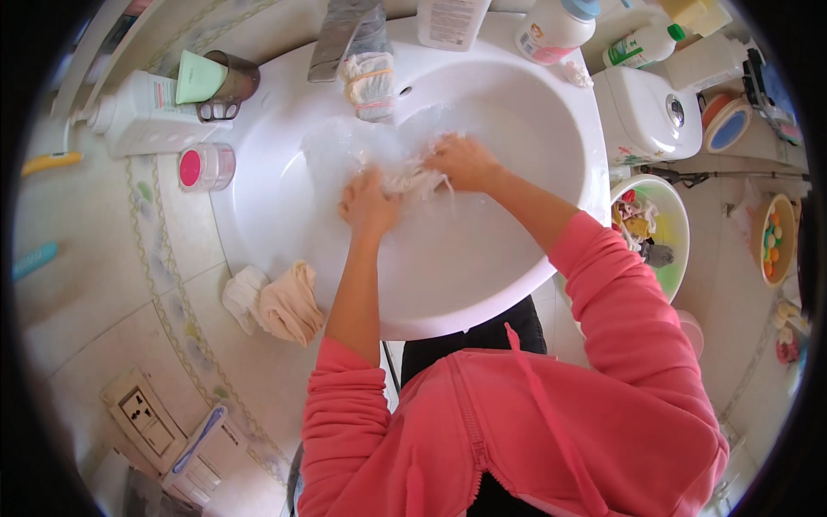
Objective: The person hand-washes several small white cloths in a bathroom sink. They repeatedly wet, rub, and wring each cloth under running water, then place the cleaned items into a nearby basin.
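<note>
Cloth [415, 179] in soapy sink [276, 105]; tiled wall [99, 267].

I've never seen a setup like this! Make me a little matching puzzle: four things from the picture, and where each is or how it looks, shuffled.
Things:
1. Pale cloth
2. Jar
3. Bucket
4. Tap

Places and looks:
A. Right of the sink, with crumpled fabric inside
B. Wrapped at its spout, at the back of the sink
C. Among suds, between the left hand and the right hand
D. Left of the sink, with a pink lid

Pairs: 1-C, 2-D, 3-A, 4-B
</note>
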{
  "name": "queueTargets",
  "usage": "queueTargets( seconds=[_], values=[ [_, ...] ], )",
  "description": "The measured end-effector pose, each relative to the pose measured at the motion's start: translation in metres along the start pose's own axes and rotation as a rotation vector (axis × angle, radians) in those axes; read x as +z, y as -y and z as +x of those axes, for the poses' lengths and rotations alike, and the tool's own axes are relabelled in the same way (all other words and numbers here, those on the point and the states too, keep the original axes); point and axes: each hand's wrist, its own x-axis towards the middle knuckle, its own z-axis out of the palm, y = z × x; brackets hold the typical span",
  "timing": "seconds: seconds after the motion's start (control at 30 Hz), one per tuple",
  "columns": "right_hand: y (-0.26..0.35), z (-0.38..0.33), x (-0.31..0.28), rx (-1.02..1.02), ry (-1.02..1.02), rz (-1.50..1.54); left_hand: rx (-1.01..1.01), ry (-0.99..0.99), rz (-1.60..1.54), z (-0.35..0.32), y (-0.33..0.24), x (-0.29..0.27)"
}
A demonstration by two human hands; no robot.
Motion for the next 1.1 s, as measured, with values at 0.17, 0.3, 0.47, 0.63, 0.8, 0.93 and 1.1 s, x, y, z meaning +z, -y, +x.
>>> queueTargets(
  seconds=[0.17,0.3,0.47,0.63,0.8,0.93,1.1],
  values=[
    [0.013,0.034,0.055,0.05,-0.386,0.572,-0.433,0.166,-1.257,0.006,-0.042,-0.013],
    [0.09,0.0,-0.04,-0.189,-0.529,0.856,-0.343,0.343,-1.627,-0.001,-0.04,-0.036],
    [0.13,-0.012,-0.062,-0.25,-0.756,0.479,0.049,0.136,-1.604,-0.047,-0.069,-0.048],
    [0.064,0.018,-0.041,0.057,-0.853,0.369,-0.236,0.406,-1.93,-0.008,-0.04,0.001],
    [-0.003,0.015,-0.007,0.162,-0.602,0.222,-0.223,0.245,-1.455,-0.013,-0.047,-0.03],
    [0.004,-0.001,0.019,-0.022,-0.39,-0.072,0.189,0.011,-0.218,-0.005,-0.017,-0.008],
    [0.002,0.007,-0.008,0.304,-0.095,0.049,0.086,0.008,-0.114,0.03,0.021,0.013]
  ],
)
